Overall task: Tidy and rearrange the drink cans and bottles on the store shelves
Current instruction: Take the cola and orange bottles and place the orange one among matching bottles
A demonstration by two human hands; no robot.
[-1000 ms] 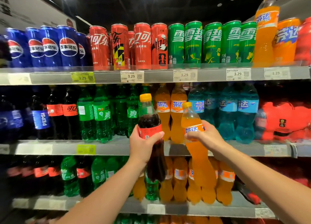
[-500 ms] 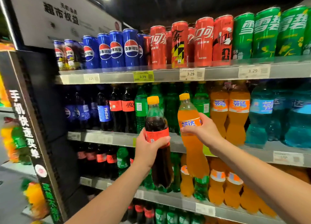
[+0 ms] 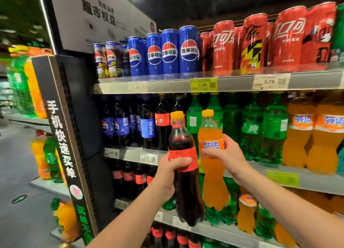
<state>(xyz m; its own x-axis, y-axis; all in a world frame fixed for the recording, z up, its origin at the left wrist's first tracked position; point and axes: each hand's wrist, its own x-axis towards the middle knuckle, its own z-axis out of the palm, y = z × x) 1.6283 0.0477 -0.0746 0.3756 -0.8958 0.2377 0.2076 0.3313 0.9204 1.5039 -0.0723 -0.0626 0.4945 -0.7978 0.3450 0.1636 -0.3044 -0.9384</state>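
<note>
1. Head view, change: the camera has swung left, so the black end panel (image 3: 61, 136) of the shelving now fills more of the picture. Both held bottles have travelled left along the middle shelf (image 3: 130, 153).
2. Where the things are: the cola bottle (image 3: 188, 191) is in the air in front of the shelved cola bottles (image 3: 162, 128), near the left end of that shelf. The orange bottle (image 3: 214, 188) hangs just to its right, in front of the green bottles (image 3: 251, 130). Whether the two held bottles touch I cannot tell.
3. Handling: both look full, so I judge them fairly heavy for one hand. They should be firm under the fingers from the fizz, though the smooth plastic could slip. The label band above the narrow waist seems the best hold, and it is where both are held now. Setting one down hard could topple its neighbours.
4. Left hand (image 3: 173, 170): it is wrapped round the cola bottle's red label from the left, with the forearm rising from the bottom edge. The bottle is nearly upright, with its base swung slightly right.
5. Right hand (image 3: 229, 154): it clasps the orange bottle at its label from the right side, the forearm reaching in from the lower right.
</note>
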